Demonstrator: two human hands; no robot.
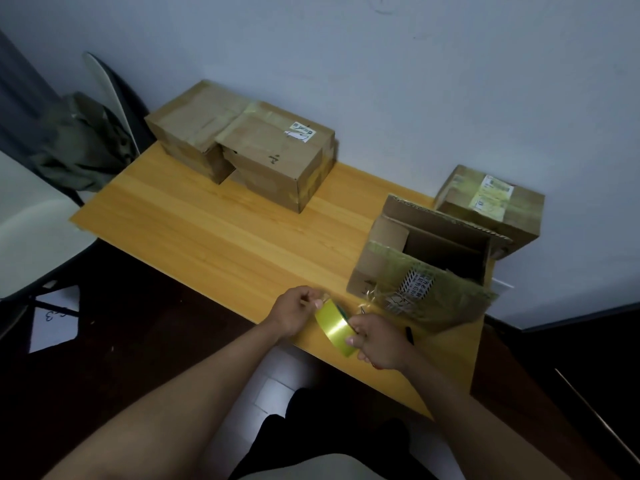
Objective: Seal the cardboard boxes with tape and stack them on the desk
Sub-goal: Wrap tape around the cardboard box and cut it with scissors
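A yellow tape roll (334, 327) hovers over the near edge of the wooden desk (221, 223). My right hand (377, 342) grips the roll from the right. My left hand (294, 311) pinches at the roll's upper left edge, where the loose tape end seems to be. An open cardboard box (433, 258) stands just right of my hands, its near flap folded outward and covered in old tape. Two closed boxes sit at the back left: a larger one (190, 129) and another (280, 154) overlapping it. A taped box (491, 202) rests at the back right.
A white chair (31, 223) with a green garment (83, 140) draped over it stands left of the desk. The wall runs right behind the boxes. A dark pen (409, 336) lies on the desk by my right wrist. Dark floor lies below the desk's near edge.
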